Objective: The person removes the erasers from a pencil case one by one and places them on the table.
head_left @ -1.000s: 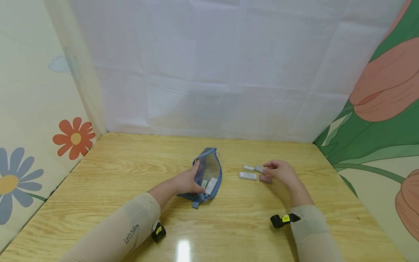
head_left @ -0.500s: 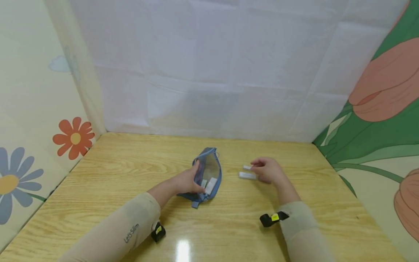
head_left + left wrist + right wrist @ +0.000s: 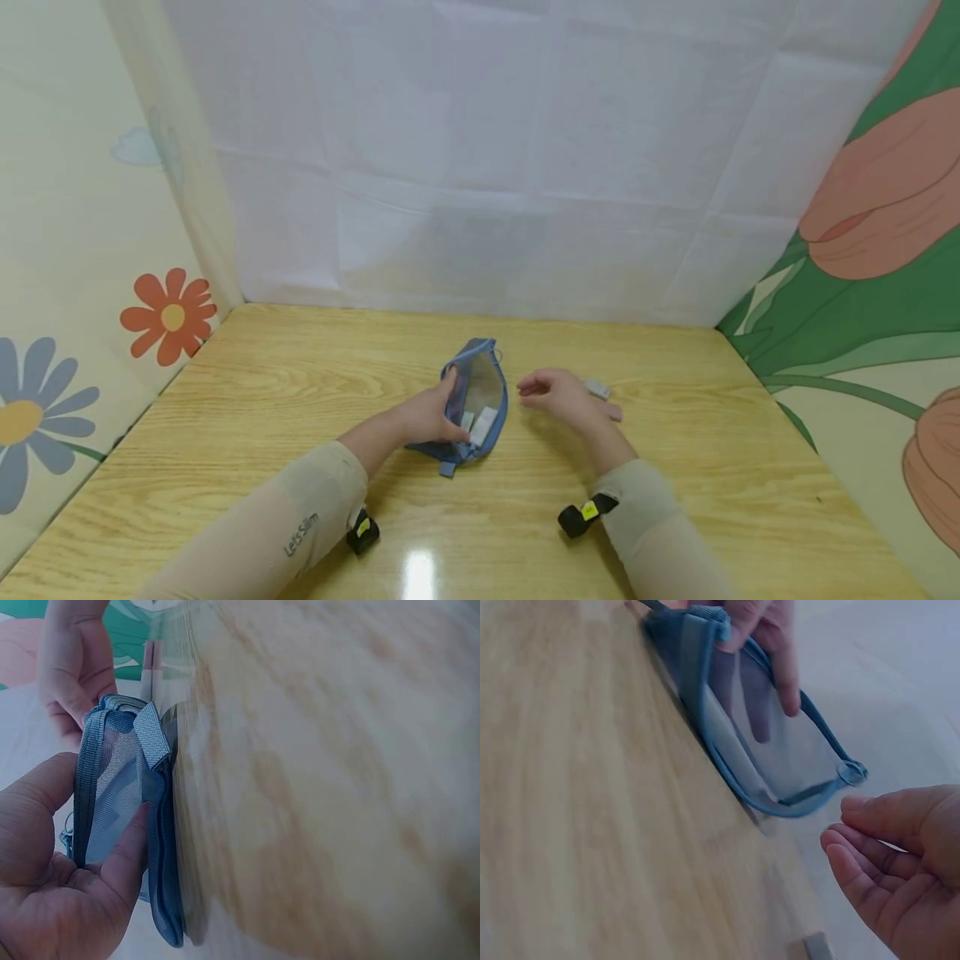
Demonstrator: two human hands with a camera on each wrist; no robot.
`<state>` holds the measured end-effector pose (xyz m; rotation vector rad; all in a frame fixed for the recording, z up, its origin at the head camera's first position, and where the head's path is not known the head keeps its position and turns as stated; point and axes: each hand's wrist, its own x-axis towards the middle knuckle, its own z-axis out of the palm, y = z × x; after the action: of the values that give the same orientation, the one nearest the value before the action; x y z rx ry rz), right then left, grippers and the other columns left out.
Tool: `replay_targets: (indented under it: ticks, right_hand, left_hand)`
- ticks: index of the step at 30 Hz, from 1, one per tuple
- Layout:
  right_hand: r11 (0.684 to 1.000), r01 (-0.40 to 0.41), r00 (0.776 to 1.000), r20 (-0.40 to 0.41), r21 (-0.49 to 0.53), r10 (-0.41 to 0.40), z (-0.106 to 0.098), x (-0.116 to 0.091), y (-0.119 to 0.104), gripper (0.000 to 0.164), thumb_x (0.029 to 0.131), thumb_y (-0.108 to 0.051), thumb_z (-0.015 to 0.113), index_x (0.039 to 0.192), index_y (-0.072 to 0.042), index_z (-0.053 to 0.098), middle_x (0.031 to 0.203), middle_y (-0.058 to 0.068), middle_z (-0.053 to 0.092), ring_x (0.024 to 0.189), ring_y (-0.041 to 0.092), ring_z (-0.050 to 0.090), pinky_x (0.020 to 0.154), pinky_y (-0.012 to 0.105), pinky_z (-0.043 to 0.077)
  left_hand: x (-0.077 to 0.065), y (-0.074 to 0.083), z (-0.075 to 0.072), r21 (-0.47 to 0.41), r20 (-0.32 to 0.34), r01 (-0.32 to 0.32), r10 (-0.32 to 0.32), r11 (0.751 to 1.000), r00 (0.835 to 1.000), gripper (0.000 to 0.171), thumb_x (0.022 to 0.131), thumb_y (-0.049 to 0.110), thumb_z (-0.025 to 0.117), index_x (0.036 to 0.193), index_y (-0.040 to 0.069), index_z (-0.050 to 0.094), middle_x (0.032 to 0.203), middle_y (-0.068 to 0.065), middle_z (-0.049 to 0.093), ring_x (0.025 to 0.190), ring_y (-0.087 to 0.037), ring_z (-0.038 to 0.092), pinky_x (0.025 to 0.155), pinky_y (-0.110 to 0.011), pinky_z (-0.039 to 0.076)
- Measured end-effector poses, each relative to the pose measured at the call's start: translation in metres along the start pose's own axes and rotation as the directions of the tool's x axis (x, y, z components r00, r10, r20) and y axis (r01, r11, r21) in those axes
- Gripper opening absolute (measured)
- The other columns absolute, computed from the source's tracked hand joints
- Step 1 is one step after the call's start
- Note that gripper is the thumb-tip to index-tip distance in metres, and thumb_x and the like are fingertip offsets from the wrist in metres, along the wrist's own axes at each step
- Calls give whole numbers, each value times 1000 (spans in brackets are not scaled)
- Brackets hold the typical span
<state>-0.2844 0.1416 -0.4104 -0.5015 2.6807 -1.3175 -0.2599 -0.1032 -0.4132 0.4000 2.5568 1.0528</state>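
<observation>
My left hand holds a blue zippered mesh pouch by its rim and keeps its mouth spread. Two of its fingers show through the mesh in the right wrist view. Inside the pouch lie a white block and a pale green piece. My right hand is just right of the pouch, apart from it. Its fingers bend loosely near the thumb, and nothing shows between them. Behind it sit a small grey block and a pinkish block.
The wooden table meets a white cloth at its back edge. Flower-patterned panels stand at the left and right sides. Each forearm carries a black strap with a camera.
My right hand has moved left from the small blocks to beside the pouch, uncovering the grey and pinkish blocks; two white blocks there are now out of sight. My left hand stays put.
</observation>
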Motion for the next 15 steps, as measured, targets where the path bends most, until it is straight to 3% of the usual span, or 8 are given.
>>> replay_targets:
  ticks: [6,15]
  right_hand:
    - [999,48,997,67,18,-49,19,5,-5,22,80,-5,68,101,-1,67,94,7,68,86,17,62,79,30,49]
    - [999,4,994,105,36,-8,34,8,-5,20,80,-2,67,100,-1,67,94,8,68,86,17,62,74,27,50]
  left_hand:
    - [0,0,0,-2,-4,-4,4,1000,1000,117,70,29,80,147,6,-6,143,-23,30,121,-28,42,98,-40,36]
    - [0,0,0,10,-2,-7,7,1000,1000,116,70,29,79,146,5,-5,145,-21,27,125,-29,38,101,-40,34]
